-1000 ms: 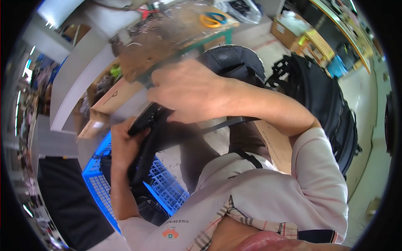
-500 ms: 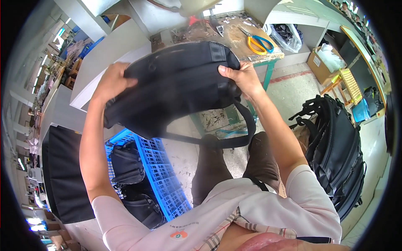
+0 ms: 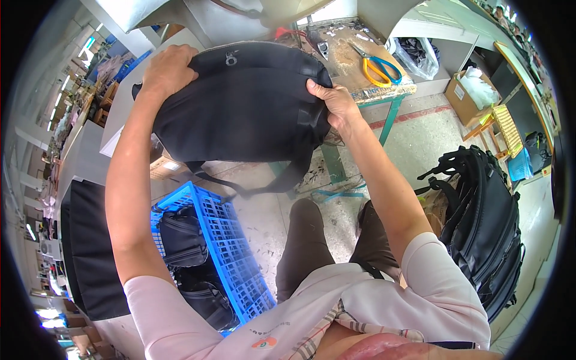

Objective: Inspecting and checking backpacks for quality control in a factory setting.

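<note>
Black bag (image 3: 240, 114) held up before the worktable (image 3: 347, 65), hands apart: left hand (image 3: 170, 72) clamped on its upper-left edge, right hand (image 3: 339, 108) on its right, fingers tucked behind; emblem (image 3: 230, 58), blurred earlier, now sharper!

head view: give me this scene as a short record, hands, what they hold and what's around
left hand: grips black bag at upper left edge
right hand: grips its right end
strap: hangs below the bag
basket: blue plastic basket, other black bags inside
worktable: scissors with yellow and blue handles
far right: black backpacks
</note>
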`<state>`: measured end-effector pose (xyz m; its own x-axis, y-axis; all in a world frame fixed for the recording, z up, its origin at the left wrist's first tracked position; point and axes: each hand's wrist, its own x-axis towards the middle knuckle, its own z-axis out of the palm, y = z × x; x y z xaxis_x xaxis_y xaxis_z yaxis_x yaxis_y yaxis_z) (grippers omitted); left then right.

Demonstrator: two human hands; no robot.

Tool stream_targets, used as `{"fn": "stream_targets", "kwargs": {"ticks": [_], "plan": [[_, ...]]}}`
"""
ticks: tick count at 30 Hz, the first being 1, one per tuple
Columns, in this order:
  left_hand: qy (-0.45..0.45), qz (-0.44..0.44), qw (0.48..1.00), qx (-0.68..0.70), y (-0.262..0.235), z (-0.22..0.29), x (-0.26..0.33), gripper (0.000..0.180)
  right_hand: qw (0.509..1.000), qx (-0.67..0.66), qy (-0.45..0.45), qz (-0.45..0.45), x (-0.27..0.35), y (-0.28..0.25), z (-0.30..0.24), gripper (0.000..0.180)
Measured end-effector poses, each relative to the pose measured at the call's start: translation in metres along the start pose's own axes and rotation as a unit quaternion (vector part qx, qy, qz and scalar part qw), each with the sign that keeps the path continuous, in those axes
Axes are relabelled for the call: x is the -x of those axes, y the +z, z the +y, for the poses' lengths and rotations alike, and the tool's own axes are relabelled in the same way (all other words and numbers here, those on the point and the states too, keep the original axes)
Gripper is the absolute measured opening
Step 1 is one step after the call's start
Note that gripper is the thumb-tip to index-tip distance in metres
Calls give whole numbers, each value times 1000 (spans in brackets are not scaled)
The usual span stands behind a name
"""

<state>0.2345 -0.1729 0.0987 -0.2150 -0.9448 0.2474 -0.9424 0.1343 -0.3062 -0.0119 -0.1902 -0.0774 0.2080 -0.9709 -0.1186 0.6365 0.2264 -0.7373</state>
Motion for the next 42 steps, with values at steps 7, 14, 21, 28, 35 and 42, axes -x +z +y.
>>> {"fn": "stream_targets", "kwargs": {"ticks": [7, 14, 21, 28, 35, 42], "plan": [[8, 34, 999, -34, 1, 5, -10, 28, 1000, -25, -3, -11, 1, -6, -5, 34], [72, 15, 997, 26, -2, 29, 4, 31, 1000, -29, -4, -10, 33, -29, -13, 36], [-30, -136, 818, 559, 53, 34, 100, 26, 899, 359, -140, -209, 72, 54, -53, 44], [-246, 31, 466, 849, 151, 7, 184, 26, 934, 308, -88, -160, 80, -14, -12, 84], [-301, 31, 412, 859, 158, 45, 146, 30, 942, 310, -89, -95, 82, -8, 1, 31], [-315, -17, 401, 860, 170, 51, 108, 33, 945, 304, -115, -46, 53, -18, -16, 27]]}}
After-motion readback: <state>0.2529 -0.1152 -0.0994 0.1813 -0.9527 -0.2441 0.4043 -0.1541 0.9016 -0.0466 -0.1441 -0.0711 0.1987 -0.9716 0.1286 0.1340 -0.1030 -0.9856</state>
